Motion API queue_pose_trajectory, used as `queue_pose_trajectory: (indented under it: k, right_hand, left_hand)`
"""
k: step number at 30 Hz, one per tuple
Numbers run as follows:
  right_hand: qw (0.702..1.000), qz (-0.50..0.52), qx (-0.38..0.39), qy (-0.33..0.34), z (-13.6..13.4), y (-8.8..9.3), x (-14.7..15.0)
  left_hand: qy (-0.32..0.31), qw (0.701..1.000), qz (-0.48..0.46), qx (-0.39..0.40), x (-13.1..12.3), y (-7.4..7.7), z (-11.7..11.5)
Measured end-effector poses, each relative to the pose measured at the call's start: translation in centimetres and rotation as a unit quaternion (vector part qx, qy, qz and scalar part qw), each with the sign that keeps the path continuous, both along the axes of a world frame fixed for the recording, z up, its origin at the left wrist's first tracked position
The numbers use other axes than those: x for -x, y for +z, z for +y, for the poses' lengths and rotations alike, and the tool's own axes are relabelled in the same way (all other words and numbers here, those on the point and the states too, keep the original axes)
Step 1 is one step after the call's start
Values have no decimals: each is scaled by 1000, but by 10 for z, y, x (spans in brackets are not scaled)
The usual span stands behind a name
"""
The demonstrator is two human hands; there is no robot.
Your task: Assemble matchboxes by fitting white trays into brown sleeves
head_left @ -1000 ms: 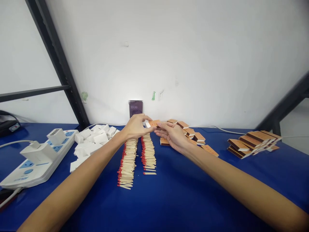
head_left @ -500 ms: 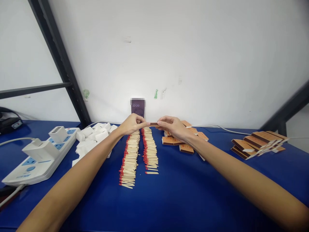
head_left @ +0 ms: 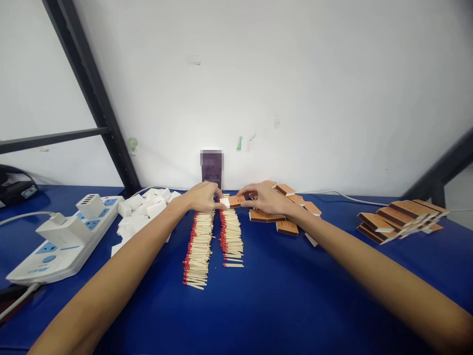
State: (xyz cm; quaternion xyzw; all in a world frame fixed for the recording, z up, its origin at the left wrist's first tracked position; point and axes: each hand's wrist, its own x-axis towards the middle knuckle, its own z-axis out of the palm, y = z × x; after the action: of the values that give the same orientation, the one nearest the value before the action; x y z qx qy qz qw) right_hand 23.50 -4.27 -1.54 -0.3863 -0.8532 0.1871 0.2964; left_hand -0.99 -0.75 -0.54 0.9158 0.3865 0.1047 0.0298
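Note:
My left hand [head_left: 202,195] and my right hand [head_left: 263,197] meet over the far end of two rows of red-tipped matches [head_left: 214,237] on the blue table. Between them is an orange matchbox [head_left: 233,200] with its white inner tray showing at the left end. My left fingers pinch the white tray end. My right fingers grip the orange sleeve. Just right of my right hand lies a loose pile of orange matchboxes [head_left: 286,212].
A heap of white inner trays [head_left: 142,211] lies left of the matches. A white power strip [head_left: 55,241] with chargers sits at far left. A stack of orange matchboxes [head_left: 401,219] lies at far right. A phone [head_left: 212,168] leans on the wall.
The matchbox was held edge-on a little above the matches; now both hands have lowered it, its face shows and the white tray sticks out at the left.

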Motion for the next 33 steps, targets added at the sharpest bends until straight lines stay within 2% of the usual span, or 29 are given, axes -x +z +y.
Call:
queue_pose_trajectory:
  k: [4,8,12,15,18,22,25,27,30,33]
  right_hand:
    - [999,-34,-13,-38,1,1,-18]
    - [992,-56,-29,-110,-9,13,-44]
    - [979,-70,-89,-171,-30,27,-78]
    - [962,-77,-119,-233,-48,30,-107]
    - [944,-98,-129,-288,-68,21,-134]
    - [938,-126,-108,-304,-98,-4,-150]
    - [932,-136,-100,-320,-115,-23,-145]
    - [926,-149,-100,-331,-123,-29,-141]
    - [920,-161,-116,-337,-132,-25,-146]
    - [897,-199,-150,-365,-137,-13,-177]
  left_hand:
    - [12,1000,8,6,1,-6,3]
    - [13,1000,12,9,1,-7,3]
    - [19,1000,6,0,1,-1,0]
    - [20,1000,-2,-9,1,7,-6]
    - [19,1000,-15,-17,3,16,-14]
    - [30,998,-19,-45,14,25,-33]
    - [64,996,-4,-63,30,31,-54]
    - [108,991,12,-72,44,36,-69]
    - [168,980,51,-96,76,42,-92]
    - [274,959,41,-65,123,34,-109]
